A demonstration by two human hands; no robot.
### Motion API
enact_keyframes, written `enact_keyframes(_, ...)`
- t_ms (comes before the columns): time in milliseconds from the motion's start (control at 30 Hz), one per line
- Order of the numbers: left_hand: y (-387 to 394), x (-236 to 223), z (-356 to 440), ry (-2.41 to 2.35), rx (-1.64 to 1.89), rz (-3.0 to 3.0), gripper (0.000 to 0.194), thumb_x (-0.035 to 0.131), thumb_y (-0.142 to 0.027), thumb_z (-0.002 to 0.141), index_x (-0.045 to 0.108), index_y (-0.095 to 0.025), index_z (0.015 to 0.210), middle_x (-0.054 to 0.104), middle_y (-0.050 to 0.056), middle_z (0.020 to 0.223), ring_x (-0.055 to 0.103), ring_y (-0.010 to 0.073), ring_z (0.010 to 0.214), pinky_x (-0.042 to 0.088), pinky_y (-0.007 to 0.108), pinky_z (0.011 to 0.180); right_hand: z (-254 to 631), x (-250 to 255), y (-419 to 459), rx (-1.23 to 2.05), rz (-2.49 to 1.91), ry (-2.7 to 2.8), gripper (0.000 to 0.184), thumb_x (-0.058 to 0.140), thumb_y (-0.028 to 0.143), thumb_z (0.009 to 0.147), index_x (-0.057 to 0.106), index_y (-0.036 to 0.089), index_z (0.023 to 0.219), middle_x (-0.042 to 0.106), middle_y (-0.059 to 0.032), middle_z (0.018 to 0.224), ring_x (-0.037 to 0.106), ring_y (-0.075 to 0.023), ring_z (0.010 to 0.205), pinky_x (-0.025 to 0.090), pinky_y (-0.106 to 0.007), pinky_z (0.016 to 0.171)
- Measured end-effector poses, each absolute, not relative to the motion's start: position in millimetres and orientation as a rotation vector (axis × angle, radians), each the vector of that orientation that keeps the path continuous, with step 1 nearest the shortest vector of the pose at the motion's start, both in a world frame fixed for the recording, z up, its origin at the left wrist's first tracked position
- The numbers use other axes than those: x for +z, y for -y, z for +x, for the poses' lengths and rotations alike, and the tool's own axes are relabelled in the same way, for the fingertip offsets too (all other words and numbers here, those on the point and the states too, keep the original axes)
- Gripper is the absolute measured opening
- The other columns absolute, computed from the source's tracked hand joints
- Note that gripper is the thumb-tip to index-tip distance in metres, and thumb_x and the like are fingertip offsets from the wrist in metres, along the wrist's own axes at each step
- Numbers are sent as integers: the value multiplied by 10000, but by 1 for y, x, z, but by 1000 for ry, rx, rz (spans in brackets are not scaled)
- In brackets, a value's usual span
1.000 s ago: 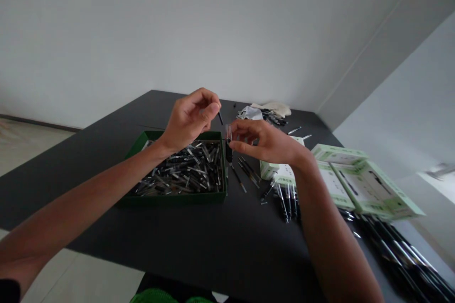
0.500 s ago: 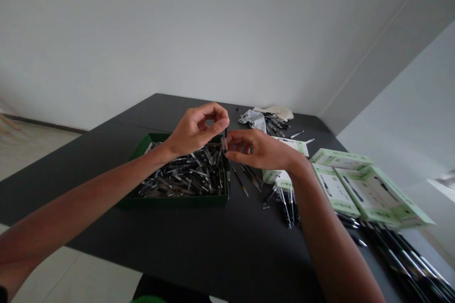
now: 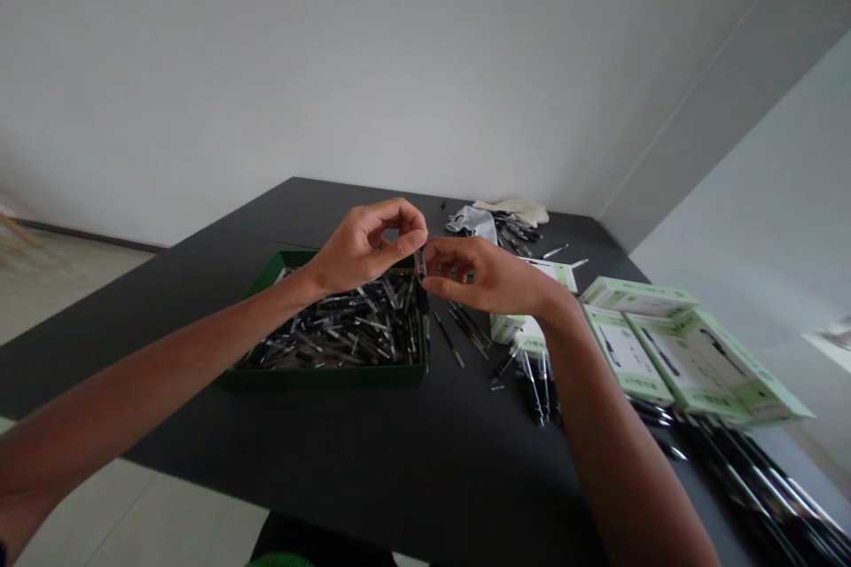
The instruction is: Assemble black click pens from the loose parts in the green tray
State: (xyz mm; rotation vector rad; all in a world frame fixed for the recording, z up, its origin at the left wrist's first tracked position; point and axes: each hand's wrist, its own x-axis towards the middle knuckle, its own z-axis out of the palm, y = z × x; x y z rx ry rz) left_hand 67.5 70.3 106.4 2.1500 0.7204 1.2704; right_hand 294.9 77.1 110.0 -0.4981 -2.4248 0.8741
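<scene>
At the right rim of a green box, my two hands meet over one pen. My right hand (image 3: 475, 275) is closed with thumb and fingertips around a clear pen barrel (image 3: 420, 262) with a black lower end, held upright. Above it, my left hand (image 3: 382, 239) pinches a thin dark pen part at the barrel's top; most of that part is hidden by the fingertips and the barrel. The green box (image 3: 332, 379) below my left hand is full of loose clear and black pen pieces (image 3: 346, 323). Several pen refills (image 3: 449, 339) lie on the table just right of the box.
Clear-barrelled pens (image 3: 534, 385) lie beside my right forearm, near a small white-green box (image 3: 506, 328). Open green-white cartons (image 3: 698, 363) and a row of black pens (image 3: 758, 469) are farther right. Grey cloth (image 3: 473, 221), pale cloth (image 3: 522, 211) and more pens (image 3: 515, 230) lie at the back.
My left hand has come down and right, bringing the dark part from above the clear barrel into its top. My right hand has kept its hold on the barrel, shifting slightly.
</scene>
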Motion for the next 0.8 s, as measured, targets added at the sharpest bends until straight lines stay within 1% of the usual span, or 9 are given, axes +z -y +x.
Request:
enact_keyframes(100,-72,107,70,-667,1283,2137,238,757,-400,953,669,-179,936,607,-10,801,489,79,602,370,206,502,296,110,-77,882,-500,2412,142,653,301,962,639,162,981,634,5,843,569,-115,717,462,-265,665)
enact_keyframes(233,-74,107,71,-649,1267,2114,291,773,-450,934,663,-181,932,599,0,796,490,89,601,387,203,488,297,109,-79,889,-496,2394,145,656,303,961,636,161,986,630,7,843,565,-113,710,464,-268,669)
enact_keyframes(267,-74,107,71,-649,1256,2108,301,770,-464,934,666,-183,961,598,3,811,489,89,601,386,199,482,298,109,-79,886,-492,2391,146,659,304,959,634,161,981,628,9,840,562,-111,704,464,-268,668)
enact_keyframes(333,-75,106,71,-622,1238,2091,345,732,-502,956,667,-193,1096,590,6,849,485,86,597,381,189,465,298,109,-81,875,-493,2386,153,661,310,958,635,160,975,626,9,837,557,-108,697,462,-267,665)
enact_keyframes(400,-75,106,72,-586,1216,2058,437,653,-557,994,622,-212,1260,569,6,864,489,93,600,370,182,446,297,109,-81,868,-500,2383,165,656,321,962,637,157,976,631,5,842,561,-106,699,462,-266,664)
enact_keyframes(467,-75,107,73,-567,1199,2026,502,576,-611,1016,580,-216,1327,554,7,850,500,109,614,359,180,434,298,110,-82,872,-507,2382,177,648,330,968,641,154,991,642,-2,860,568,-106,702,463,-264,659)
enact_keyframes(533,-74,108,75,-572,1191,2022,504,548,-633,1020,590,-210,1292,548,7,831,501,117,620,365,181,440,298,111,-82,875,-512,2382,186,645,334,970,641,152,1004,651,-7,878,570,-103,701,462,-261,652)
enact_keyframes(667,-75,108,77,-578,1194,2048,458,546,-622,1025,636,-200,1180,553,5,813,492,109,608,374,180,451,301,113,-82,872,-529,2382,181,655,326,964,641,153,1014,660,-5,890,575,-98,702,461,-254,653)
enact_keyframes(800,-81,100,73,-589,1202,2034,462,497,-611,1047,643,-191,1171,556,12,816,515,126,646,383,182,453,302,112,-84,885,-511,2379,188,667,320,961,645,148,1031,659,-9,901,590,-102,717,470,-258,661)
